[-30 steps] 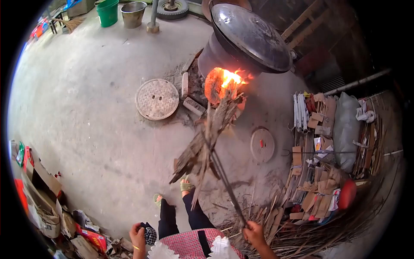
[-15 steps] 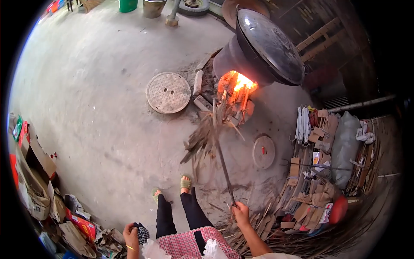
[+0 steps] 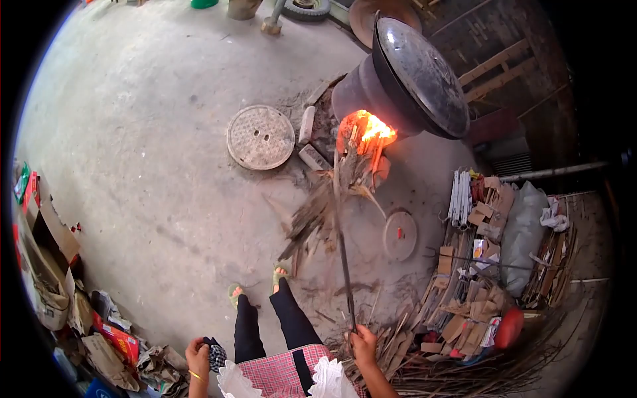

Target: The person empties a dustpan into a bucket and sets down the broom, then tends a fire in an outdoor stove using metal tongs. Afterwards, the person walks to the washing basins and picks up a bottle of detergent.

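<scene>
My right hand (image 3: pixel 362 345) is closed around the near end of a long dark poker (image 3: pixel 344 265). The poker slants away from me over a heap of split firewood (image 3: pixel 312 215), its far end among the sticks by the stove mouth. Bright fire (image 3: pixel 375 127) burns in that opening, with several sticks poking out. Above stands the grey, drum-like stove (image 3: pixel 358 89), carrying a wide dark pan under a domed metal lid (image 3: pixel 424 73). Low on the left, my left hand (image 3: pixel 198 358) is closed on a dark checked cloth (image 3: pixel 216 355), beside my pink checked apron (image 3: pixel 272 375).
A round patterned cover (image 3: pixel 261 137) lies left of the stove beside bricks (image 3: pixel 306 125). To the right are a smaller round disc (image 3: pixel 400 235) and stacked cardboard and kindling (image 3: pixel 478 298). Cardboard and bags (image 3: pixel 56 292) line the left side. A tyre (image 3: pixel 306 8) lies at the back.
My right hand has come slightly left and closer to my body with the poker. A stick by the stove mouth lies differently. The view has shifted a little; my left hand still holds the cloth.
</scene>
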A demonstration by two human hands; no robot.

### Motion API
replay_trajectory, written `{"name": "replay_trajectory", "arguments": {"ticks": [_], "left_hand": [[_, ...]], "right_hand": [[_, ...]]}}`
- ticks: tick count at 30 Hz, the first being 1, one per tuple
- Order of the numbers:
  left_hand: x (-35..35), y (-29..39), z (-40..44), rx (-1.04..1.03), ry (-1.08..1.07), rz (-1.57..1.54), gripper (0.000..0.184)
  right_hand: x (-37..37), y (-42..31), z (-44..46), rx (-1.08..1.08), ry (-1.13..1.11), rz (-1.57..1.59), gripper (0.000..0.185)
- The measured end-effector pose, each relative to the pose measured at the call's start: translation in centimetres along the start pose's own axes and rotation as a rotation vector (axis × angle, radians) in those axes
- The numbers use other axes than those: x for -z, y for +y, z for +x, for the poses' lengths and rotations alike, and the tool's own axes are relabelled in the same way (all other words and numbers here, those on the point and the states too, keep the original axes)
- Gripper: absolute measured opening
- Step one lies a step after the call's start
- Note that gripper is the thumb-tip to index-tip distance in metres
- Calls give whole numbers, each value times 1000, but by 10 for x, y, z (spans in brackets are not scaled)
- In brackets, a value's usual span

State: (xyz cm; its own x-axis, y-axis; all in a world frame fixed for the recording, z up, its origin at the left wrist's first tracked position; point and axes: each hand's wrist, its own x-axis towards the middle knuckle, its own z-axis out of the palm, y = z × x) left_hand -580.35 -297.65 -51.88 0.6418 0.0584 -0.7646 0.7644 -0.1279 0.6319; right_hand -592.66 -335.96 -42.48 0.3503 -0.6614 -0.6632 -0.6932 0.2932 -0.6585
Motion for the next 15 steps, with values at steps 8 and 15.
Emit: {"name": "replay_trajectory", "arguments": {"ticks": [8, 15], "left_hand": [[12, -4, 27, -13, 36, 19, 20], [-13, -36, 78, 12, 121, 84, 20]], "right_hand": [[-58, -10, 190, 290, 150, 149, 4], [-85, -63, 407, 347, 261, 30, 13]]}}
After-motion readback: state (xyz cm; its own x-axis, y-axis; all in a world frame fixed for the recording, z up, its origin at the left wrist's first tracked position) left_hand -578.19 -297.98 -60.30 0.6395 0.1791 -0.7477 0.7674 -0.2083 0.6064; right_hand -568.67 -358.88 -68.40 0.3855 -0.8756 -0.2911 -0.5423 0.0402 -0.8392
